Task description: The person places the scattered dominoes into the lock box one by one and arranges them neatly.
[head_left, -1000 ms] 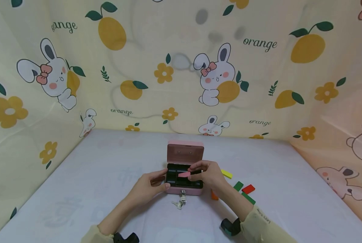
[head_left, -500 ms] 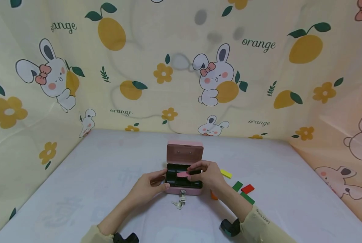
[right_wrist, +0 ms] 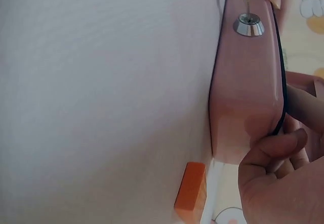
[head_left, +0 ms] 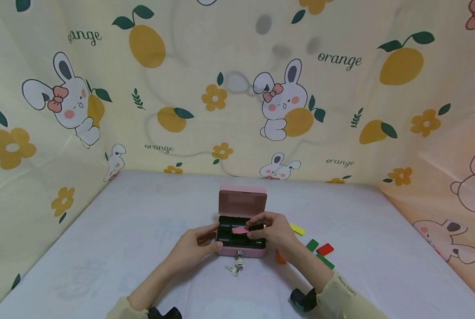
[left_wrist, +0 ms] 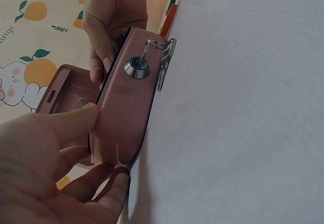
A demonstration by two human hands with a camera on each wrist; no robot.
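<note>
A pink cash box (head_left: pixel 241 252) stands on the table with its lid (head_left: pixel 242 203) raised and a black tray (head_left: pixel 226 239) inside. A key with a ring and more keys (head_left: pixel 235 268) hangs from its front lock (left_wrist: pixel 136 67). My left hand (head_left: pixel 187 248) grips the box's left side, thumb on the front rim and fingers along the side wall. Over the tray, my right hand (head_left: pixel 275 230) pinches a small pink block (head_left: pixel 239 230) between thumb and fingers. In the right wrist view the box wall hides that block.
Right of the box lie loose blocks: yellow (head_left: pixel 297 229), red (head_left: pixel 325 249), two green (head_left: pixel 312 245), and an orange block (right_wrist: pixel 191 191) close beside my right wrist. A patterned cloth (head_left: pixel 229 88) rises behind the table and along both sides.
The pink block has tilted slightly in my right fingers, low over the tray. Both hands and the box stay almost where they were.
</note>
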